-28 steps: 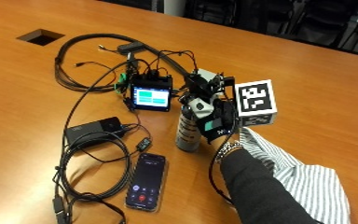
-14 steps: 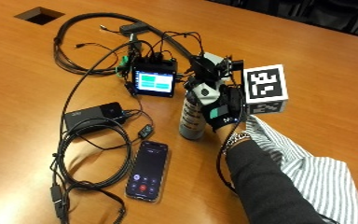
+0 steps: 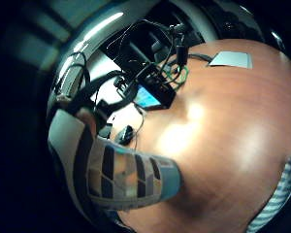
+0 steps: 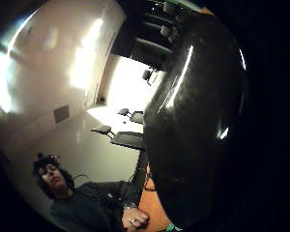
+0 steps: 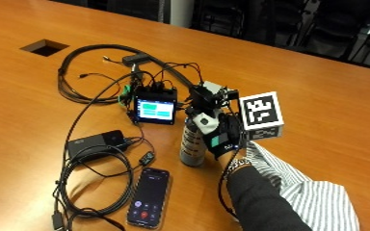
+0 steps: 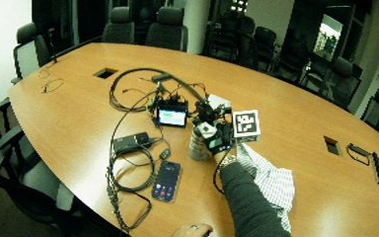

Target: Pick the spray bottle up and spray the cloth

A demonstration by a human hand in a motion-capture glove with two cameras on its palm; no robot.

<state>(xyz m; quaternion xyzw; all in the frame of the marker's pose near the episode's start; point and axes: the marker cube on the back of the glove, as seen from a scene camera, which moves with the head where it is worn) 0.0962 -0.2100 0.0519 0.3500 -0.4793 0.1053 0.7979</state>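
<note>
Gripping the spray bottle [image 5: 192, 142] upright on the table [image 5: 313, 91], your right hand [image 5: 220, 137] curls around it; next, aim at the cloth [image 5: 297, 185].

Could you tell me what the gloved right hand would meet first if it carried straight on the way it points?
Probably the small screen device: the right hand, gripping the spray bottle, points toward it, though depth is unclear.

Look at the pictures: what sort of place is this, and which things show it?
Probably a meeting room. A long oval wooden table has office chairs round it and cable hatches cut into its top. The gloved right hand grips a spray bottle there.
</note>
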